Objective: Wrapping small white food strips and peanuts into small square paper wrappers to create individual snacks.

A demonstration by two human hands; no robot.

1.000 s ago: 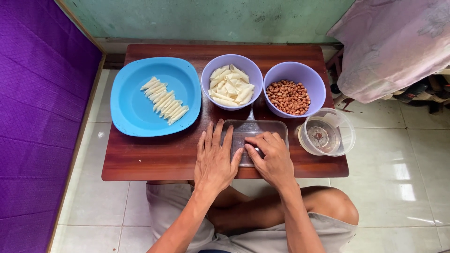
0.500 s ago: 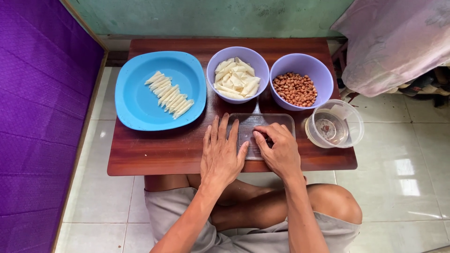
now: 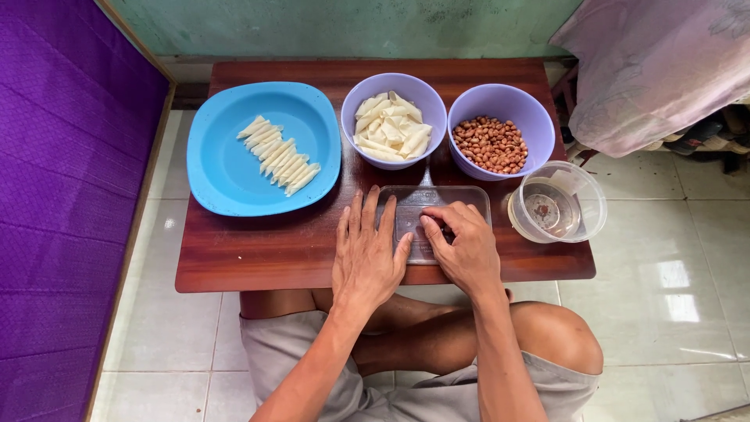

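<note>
A clear plastic lid or flat tray [image 3: 453,199] lies near the front edge of a low brown wooden table [image 3: 258,250]. My left hand [image 3: 367,250] rests flat, fingers spread, on the table at the tray's left edge. My right hand [image 3: 462,246] presses on the tray with curled fingers pinching something small that I cannot make out. Behind them stand a purple bowl of pale wrapper strips [image 3: 393,125] and a purple bowl of peanuts [image 3: 491,143].
A blue plate [image 3: 226,168] at the left holds a row of several rolled pale sticks [image 3: 280,156]. A clear round container [image 3: 556,205] sits at the table's right edge. A purple wall panel [image 3: 62,195] is on the left, pink cloth [image 3: 664,70] on the right.
Both hands stay on the tray in nearly the same pose; my right fingers shift slightly. The view has tilted a little, so everything sits lower in frame.
</note>
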